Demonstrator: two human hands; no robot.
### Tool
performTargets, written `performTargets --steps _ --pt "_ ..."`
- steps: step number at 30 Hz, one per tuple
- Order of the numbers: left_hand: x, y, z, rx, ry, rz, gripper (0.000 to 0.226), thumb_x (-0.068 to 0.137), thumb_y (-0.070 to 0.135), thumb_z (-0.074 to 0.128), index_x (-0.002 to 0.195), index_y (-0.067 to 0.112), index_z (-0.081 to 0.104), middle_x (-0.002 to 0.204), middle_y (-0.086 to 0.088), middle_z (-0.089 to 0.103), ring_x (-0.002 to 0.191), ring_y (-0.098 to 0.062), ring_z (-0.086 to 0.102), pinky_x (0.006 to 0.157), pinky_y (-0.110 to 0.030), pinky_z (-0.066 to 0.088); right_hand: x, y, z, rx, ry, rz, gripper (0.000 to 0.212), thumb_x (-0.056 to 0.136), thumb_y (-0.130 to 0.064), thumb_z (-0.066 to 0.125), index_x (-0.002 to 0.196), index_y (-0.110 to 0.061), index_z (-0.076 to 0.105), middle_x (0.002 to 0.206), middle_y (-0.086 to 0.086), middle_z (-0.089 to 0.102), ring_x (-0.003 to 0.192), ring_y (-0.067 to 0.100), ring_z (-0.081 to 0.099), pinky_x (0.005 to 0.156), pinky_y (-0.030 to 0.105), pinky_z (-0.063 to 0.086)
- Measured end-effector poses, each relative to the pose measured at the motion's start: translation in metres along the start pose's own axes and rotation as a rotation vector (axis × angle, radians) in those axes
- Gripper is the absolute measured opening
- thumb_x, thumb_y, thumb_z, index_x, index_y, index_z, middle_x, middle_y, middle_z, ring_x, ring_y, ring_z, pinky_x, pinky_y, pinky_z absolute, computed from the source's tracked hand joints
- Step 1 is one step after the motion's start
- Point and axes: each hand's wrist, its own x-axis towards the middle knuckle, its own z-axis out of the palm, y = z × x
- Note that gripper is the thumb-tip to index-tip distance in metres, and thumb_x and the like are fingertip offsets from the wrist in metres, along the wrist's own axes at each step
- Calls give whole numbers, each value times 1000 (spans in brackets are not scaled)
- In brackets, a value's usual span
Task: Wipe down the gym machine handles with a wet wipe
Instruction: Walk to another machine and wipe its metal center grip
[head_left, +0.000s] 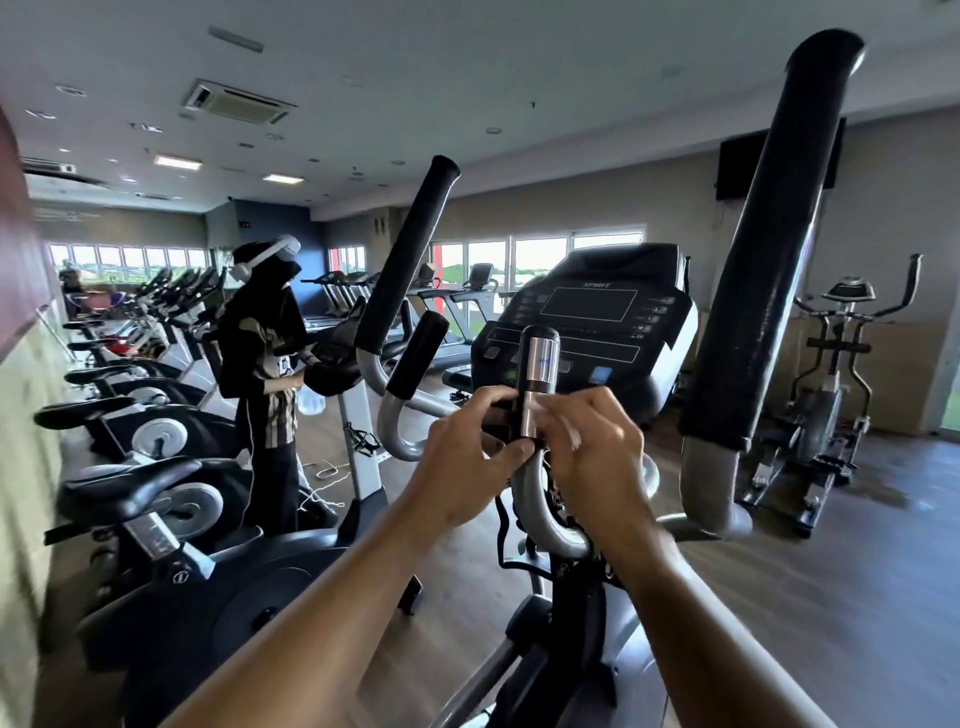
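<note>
I stand at an elliptical machine with a dark console (587, 312). In front of the console rises a short metal pulse-grip handle (540, 364) with a black cap. My left hand (467, 457) grips its lower part from the left. My right hand (587, 452) presses a white wet wipe (543, 408) against the handle's right side; the wipe is mostly hidden under the fingers. A long black foam handle (769, 244) stands tall at the right. Another long black foam handle (405, 254) leans at the left, with a shorter black grip (418, 361) beside it.
A row of exercise bikes (145, 431) runs along the left wall. A person in dark clothes (265, 364) stands at one of them. Another elliptical (831, 395) stands at the far right on the wooden floor. Treadmills line the windows behind.
</note>
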Motion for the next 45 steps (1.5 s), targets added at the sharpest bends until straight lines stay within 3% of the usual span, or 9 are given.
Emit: performTargets --steps 5,10,14,17,21,27,32,38,45 --pt "0 1 0 6 -6 -7 45 82 28 73 121 39 53 91 26 63 86 7 63 74 -7 43 58 -3 6 21 69 91 13 90 -17 67 101 -17 74 90 -1 59 77 8 60 71 3 43" --pt "0 -4 -1 7 -34 -24 46 83 28 73 121 43 51 97 26 64 102 2 63 90 -27 51 15 -12 10 42 54 64 16 89 -11 67 100 -19 75 93 -5 56 80 0 56 73 5 43" --pt "2 -7 -2 13 -40 -17 45 83 28 73 121 39 52 99 13 70 97 -1 65 87 -29 52 40 -5 8 28 42 58 13 88 -14 68 98 -17 76 93 -2 62 81 5 60 76 9 48" --pt "3 -7 -1 24 -38 -19 48 81 36 72 123 42 49 101 8 70 102 -8 65 91 -39 53 66 -5 8 31 66 44 14 88 -17 69 100 -13 76 94 -1 62 81 10 63 79 22 54" --pt "2 -10 -1 16 -47 -16 46 81 37 70 121 45 48 102 11 71 102 -9 65 92 -43 52 40 -7 5 21 -20 1 14 89 -13 68 102 -13 74 92 -3 58 78 3 57 75 10 47" --pt "5 -8 1 33 -26 -25 47 80 38 72 120 43 48 98 11 69 101 -10 64 93 -42 50 73 1 6 16 3 31 17 91 -21 66 104 -15 74 94 0 58 83 9 61 81 18 52" --pt "4 -9 3 6 -30 -37 48 79 40 71 120 47 48 105 16 69 96 -11 67 91 -44 52 31 0 8 40 76 51 15 89 -15 68 103 -18 74 90 -2 58 78 0 57 72 4 42" --pt "4 -8 3 -16 -27 -33 45 80 30 74 116 44 49 96 14 72 86 -7 69 87 -40 54 57 10 8 31 111 88 14 89 -18 68 102 -17 74 89 4 64 74 8 60 70 -3 36" --pt "4 -7 6 -31 -20 -31 47 81 21 76 116 40 51 92 12 72 79 -4 68 70 -21 50 23 6 9 55 133 84 13 91 -16 67 101 -18 74 86 -1 63 76 6 59 71 3 41"
